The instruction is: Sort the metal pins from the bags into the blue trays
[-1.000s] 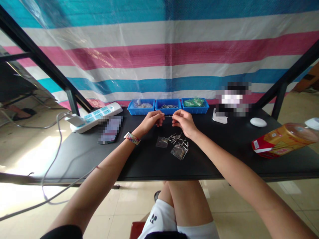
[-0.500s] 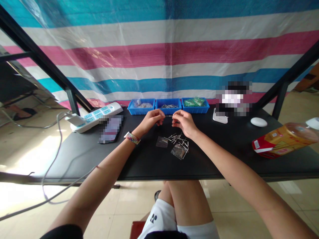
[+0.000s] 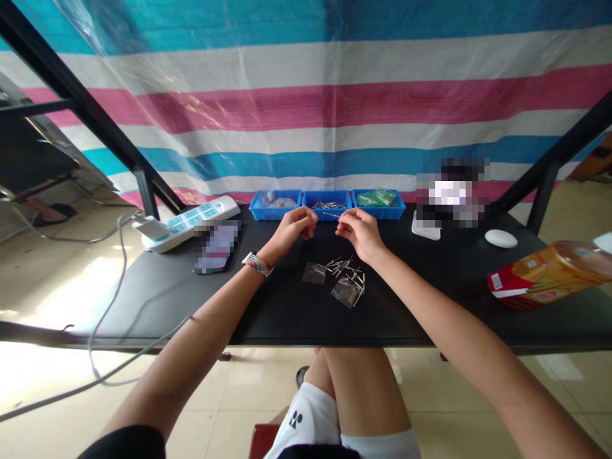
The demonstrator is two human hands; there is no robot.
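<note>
Rod (image 3: 329,214) drawn clear of left hand (image 3: 293,225), pointing left, seemingly crosswise

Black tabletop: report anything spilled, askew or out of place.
The loose metal pins lie scattered at all angles beside two clear bags, while similar pieces sit together in the middle blue bin. Spilled or laid out, I cannot tell.

Decent room on the desk (image 3: 287,319) in front of the pins (image 3: 340,262) and bags (image 3: 343,293), plus a strip between the right forearm (image 3: 425,299) and the bottle (image 3: 549,274). There's a gap between left grip (image 3: 295,226) and right grip (image 3: 362,234) too, but a held pin (image 3: 331,215) pokes in, and the bins (image 3: 270,215) block straight back.
</note>
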